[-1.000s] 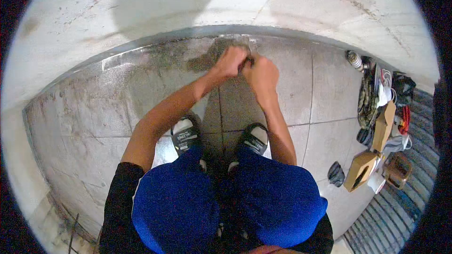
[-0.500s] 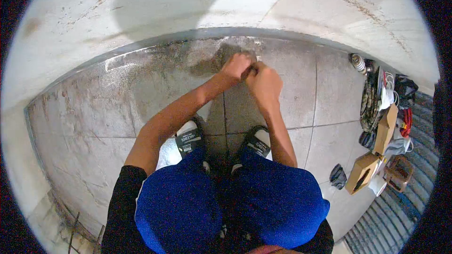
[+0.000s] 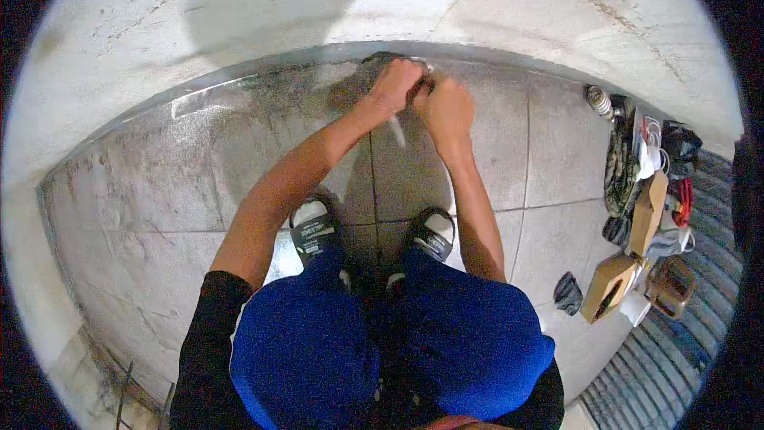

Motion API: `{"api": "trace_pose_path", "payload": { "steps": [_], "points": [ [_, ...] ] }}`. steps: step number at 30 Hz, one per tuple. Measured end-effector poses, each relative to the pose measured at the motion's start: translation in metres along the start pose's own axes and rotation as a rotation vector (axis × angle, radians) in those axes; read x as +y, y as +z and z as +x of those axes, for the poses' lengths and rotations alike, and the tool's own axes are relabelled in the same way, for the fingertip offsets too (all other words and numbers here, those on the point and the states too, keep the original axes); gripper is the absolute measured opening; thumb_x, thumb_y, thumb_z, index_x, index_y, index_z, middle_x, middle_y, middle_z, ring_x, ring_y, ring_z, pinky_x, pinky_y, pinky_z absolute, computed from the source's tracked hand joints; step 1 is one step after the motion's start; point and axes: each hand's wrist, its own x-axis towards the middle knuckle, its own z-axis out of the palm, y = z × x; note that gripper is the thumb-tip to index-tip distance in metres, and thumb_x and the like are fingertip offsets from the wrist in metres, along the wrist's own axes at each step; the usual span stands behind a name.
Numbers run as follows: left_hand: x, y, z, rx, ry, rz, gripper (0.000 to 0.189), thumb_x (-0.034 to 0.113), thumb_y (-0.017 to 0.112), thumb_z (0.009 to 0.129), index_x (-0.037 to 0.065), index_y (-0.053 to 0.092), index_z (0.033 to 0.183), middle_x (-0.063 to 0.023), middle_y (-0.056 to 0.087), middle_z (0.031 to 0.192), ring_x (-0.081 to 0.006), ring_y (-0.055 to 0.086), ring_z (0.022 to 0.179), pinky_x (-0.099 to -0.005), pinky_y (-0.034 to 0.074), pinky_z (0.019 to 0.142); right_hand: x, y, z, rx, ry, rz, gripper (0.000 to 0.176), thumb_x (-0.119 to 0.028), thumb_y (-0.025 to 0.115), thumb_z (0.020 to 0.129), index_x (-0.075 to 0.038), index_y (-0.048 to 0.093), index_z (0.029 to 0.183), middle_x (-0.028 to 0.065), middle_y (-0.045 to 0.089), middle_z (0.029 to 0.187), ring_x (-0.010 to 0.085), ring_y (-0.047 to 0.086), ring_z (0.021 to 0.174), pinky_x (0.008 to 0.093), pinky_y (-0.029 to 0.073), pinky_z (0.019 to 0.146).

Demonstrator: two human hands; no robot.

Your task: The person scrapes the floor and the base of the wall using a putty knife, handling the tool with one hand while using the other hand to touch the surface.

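Note:
Both hands meet low in front of the white wall, above the far edge of the tiled floor. My left hand (image 3: pixel 396 86) is closed, its fingers curled around something dark that I cannot make out. Close against it on the right, my right hand (image 3: pixel 446 111) is closed too, fingertips touching the same spot. A dark shape (image 3: pixel 380 64) shows just behind my left hand. Below that hand a pale blurred streak (image 3: pixel 397 131) crosses the floor.
Wall (image 3: pixel 278 8) ahead, tiled floor (image 3: pixel 143 191) below, with my sandalled feet (image 3: pixel 313 231) on it. At right lie an open cardboard box (image 3: pixel 609 287), a brown basket (image 3: pixel 672 287), a white cup (image 3: pixel 635 308), red items (image 3: pixel 682 201), a coiled bulb (image 3: pixel 598 101) and a ribbed surface (image 3: pixel 676 358).
Both hands have moved slightly up toward the wall, still together. A pale streak now shows below my left hand. The view has shifted a little.

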Motion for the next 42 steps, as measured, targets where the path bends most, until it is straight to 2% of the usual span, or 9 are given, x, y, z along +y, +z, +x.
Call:
{"api": "trace_pose_path", "payload": {
  "steps": [5, 9, 13, 17, 22, 26, 33, 38, 42],
  "points": [
    [0.017, 0.001, -0.027, -0.147, 0.009, 0.058, 0.018, 0.013, 0.058, 0.066, 0.001, 0.063, 0.078, -0.0204, 0.061, 0.074, -0.0370, 0.063, 0.075, -0.0424, 0.051, 0.069, -0.001, -0.006, -0.034, -0.063, -0.012, 0.075, 0.020, -0.020, 0.058, 0.078, -0.008, 0.070, 0.088, 0.0209, 0.065, 0.075, 0.0383, 0.064, 0.070, 0.0448, 0.051, 0.063],
    [-0.009, 0.006, -0.004, 0.016, 0.076, 0.059, 0.021, 0.018, 0.060, 0.067, -0.001, 0.061, 0.076, -0.0232, 0.060, 0.077, -0.0381, 0.062, 0.075, -0.0431, 0.051, 0.069, 0.007, 0.010, -0.011, 0.006, -0.052, 0.046, 0.019, -0.021, 0.057, 0.078, -0.009, 0.070, 0.087, 0.0212, 0.064, 0.074, 0.0389, 0.064, 0.070, 0.0451, 0.051, 0.064],
    [0.004, -0.001, -0.011, -0.264, -0.023, -0.073, 0.028, 0.020, 0.062, 0.064, -0.002, 0.058, 0.081, -0.0251, 0.060, 0.086, -0.0446, 0.056, 0.086, -0.0503, 0.045, 0.073, 0.003, -0.002, -0.026, -0.027, 0.017, -0.023, 0.019, -0.021, 0.057, 0.078, -0.010, 0.069, 0.086, 0.0208, 0.064, 0.074, 0.0387, 0.063, 0.069, 0.0459, 0.050, 0.063],
    [-0.011, 0.047, -0.030, -0.141, 0.120, 0.090, 0.027, 0.020, 0.063, 0.064, -0.002, 0.058, 0.080, -0.0246, 0.060, 0.086, -0.0455, 0.057, 0.084, -0.0500, 0.047, 0.070, 0.011, -0.005, -0.039, -0.080, 0.064, 0.003, 0.019, -0.021, 0.056, 0.079, -0.010, 0.069, 0.088, 0.0202, 0.065, 0.077, 0.0383, 0.064, 0.072, 0.0463, 0.050, 0.065],
    [0.003, 0.005, 0.009, -0.288, -0.079, 0.038, 0.021, 0.009, 0.059, 0.067, -0.004, 0.060, 0.083, -0.0243, 0.059, 0.089, -0.0398, 0.058, 0.089, -0.0459, 0.047, 0.076, 0.016, 0.003, -0.013, -0.038, 0.050, -0.054, 0.019, -0.021, 0.056, 0.079, -0.009, 0.068, 0.088, 0.0198, 0.065, 0.078, 0.0379, 0.064, 0.074, 0.0457, 0.050, 0.067],
    [-0.016, 0.057, -0.038, -0.044, 0.241, 0.011, 0.018, 0.008, 0.057, 0.068, -0.003, 0.057, 0.082, -0.0229, 0.056, 0.081, -0.0413, 0.054, 0.083, -0.0466, 0.045, 0.075, 0.021, -0.001, -0.044, -0.046, 0.053, -0.007, 0.020, -0.021, 0.056, 0.079, -0.008, 0.068, 0.087, 0.0203, 0.065, 0.077, 0.0381, 0.064, 0.073, 0.0449, 0.050, 0.066],
    [0.003, 0.009, 0.012, -0.101, 0.065, -0.147, 0.027, 0.020, 0.063, 0.061, -0.003, 0.060, 0.075, -0.0251, 0.058, 0.073, -0.0457, 0.055, 0.074, -0.0478, 0.046, 0.066, 0.020, 0.002, -0.005, -0.003, 0.052, -0.062, 0.019, -0.020, 0.057, 0.077, -0.009, 0.069, 0.086, 0.0209, 0.065, 0.074, 0.0378, 0.064, 0.070, 0.0458, 0.050, 0.065],
    [0.007, 0.031, -0.021, -0.203, 0.201, 0.109, 0.025, 0.016, 0.060, 0.064, -0.002, 0.059, 0.080, -0.0242, 0.059, 0.077, -0.0422, 0.058, 0.076, -0.0488, 0.047, 0.068, 0.025, 0.002, -0.043, -0.024, 0.062, 0.000, 0.017, -0.020, 0.058, 0.077, -0.010, 0.069, 0.085, 0.0210, 0.064, 0.074, 0.0385, 0.063, 0.069, 0.0457, 0.050, 0.064],
    [0.001, 0.022, -0.002, -0.183, -0.019, -0.024, 0.011, 0.004, 0.058, 0.068, -0.004, 0.060, 0.075, -0.0242, 0.061, 0.088, -0.0407, 0.061, 0.084, -0.0449, 0.052, 0.071, 0.014, 0.001, -0.021, -0.007, 0.052, 0.051, 0.017, -0.019, 0.059, 0.077, -0.010, 0.069, 0.088, 0.0204, 0.065, 0.075, 0.0381, 0.063, 0.070, 0.0459, 0.050, 0.064]
  ]
}}
